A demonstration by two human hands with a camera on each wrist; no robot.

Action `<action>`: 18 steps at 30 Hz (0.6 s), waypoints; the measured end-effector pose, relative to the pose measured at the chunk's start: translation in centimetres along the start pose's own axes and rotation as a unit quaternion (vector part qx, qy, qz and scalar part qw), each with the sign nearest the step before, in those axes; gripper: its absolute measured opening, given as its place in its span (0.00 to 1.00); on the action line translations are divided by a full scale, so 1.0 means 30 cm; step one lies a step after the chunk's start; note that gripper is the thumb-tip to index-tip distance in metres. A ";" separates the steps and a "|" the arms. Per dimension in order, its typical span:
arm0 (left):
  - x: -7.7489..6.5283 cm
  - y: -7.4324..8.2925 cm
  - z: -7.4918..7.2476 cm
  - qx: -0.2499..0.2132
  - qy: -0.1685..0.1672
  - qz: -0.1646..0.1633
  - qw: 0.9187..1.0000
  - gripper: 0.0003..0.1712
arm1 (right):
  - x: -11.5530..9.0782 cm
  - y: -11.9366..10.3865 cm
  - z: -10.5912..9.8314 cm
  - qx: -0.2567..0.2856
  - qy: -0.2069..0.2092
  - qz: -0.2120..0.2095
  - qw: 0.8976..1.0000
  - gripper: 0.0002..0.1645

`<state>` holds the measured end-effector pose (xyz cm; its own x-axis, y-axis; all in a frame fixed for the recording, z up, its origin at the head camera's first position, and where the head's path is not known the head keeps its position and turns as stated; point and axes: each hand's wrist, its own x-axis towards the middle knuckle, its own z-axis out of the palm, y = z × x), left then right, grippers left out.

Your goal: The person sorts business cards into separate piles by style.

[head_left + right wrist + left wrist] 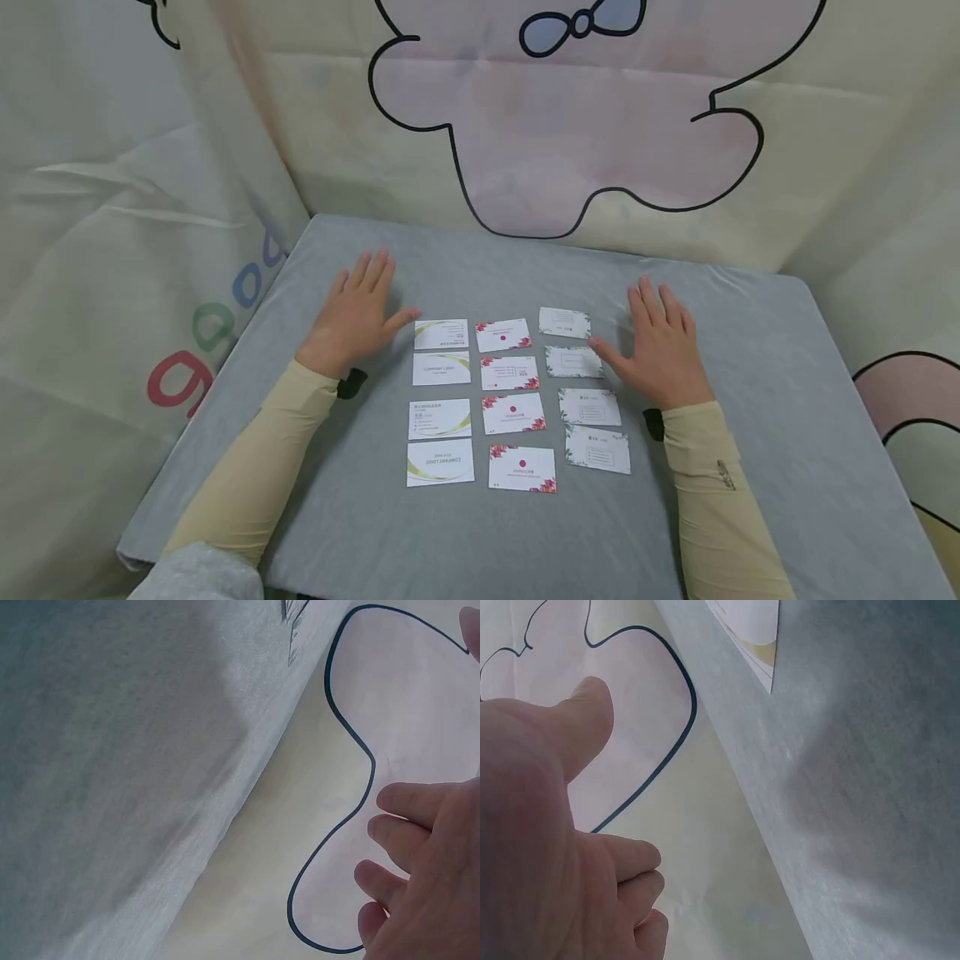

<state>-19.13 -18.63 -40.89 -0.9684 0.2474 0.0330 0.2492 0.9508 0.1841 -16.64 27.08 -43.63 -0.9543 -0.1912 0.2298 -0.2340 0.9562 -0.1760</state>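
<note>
Business cards lie face up in three columns on a grey cloth-covered table (337, 533). The left column has cards with green-yellow curves, such as the card marked COMPANY LOGO (441, 462). Red-flowered cards, among them the nearest flowered card (522, 469), make up the middle column. Cards with green leaf corners, like the front leaf card (597, 449), form the right column. My left hand (354, 317) is spread palm down left of the cards, thumb near the far left card (441, 334). On the right, my right hand (662, 346) is spread too, its thumb by a leaf card (573, 362). Both hold nothing.
A cream curtain (300, 100) with pink cartoon shapes hangs behind the table and along both sides. Table surface extends around the card columns, with its back edge (555, 247) close to the curtain. Small black devices sit under both wrists.
</note>
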 end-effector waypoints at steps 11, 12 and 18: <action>0.066 0.110 0.030 0.029 -0.006 0.029 0.999 0.57 | -0.042 -0.038 -0.035 0.022 -0.018 -0.016 0.999 0.64; 0.076 0.129 0.034 0.030 -0.009 0.035 0.999 0.57 | -0.046 -0.056 -0.035 0.026 -0.022 -0.025 0.999 0.63; 0.114 0.225 0.056 0.024 -0.073 0.068 0.995 0.58 | -0.001 -0.209 -0.047 0.056 -0.049 -0.126 0.989 0.52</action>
<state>-20.73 -11.06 -41.19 -0.9143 0.3951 -0.0894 0.3812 0.9138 0.1400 -14.90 21.39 -41.19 -0.8756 -0.4452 0.1872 -0.4798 0.8463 -0.2315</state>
